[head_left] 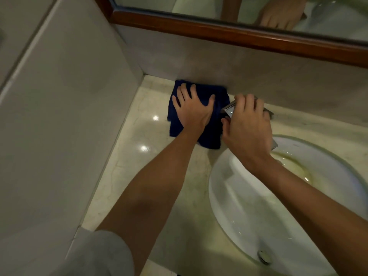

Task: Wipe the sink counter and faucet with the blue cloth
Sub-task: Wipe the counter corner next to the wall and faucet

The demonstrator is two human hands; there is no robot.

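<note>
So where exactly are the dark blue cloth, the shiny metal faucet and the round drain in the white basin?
Dark blue cloth [216,94]: head view, its bare upper right part.
Shiny metal faucet [229,110]: head view, the chrome corner left of the right hand.
Round metal drain [264,256]: head view, its centre, in the white basin.

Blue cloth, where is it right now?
Head view: the blue cloth lies flat on the counter, left of the faucet, against the back wall, under the left hand.
</note>
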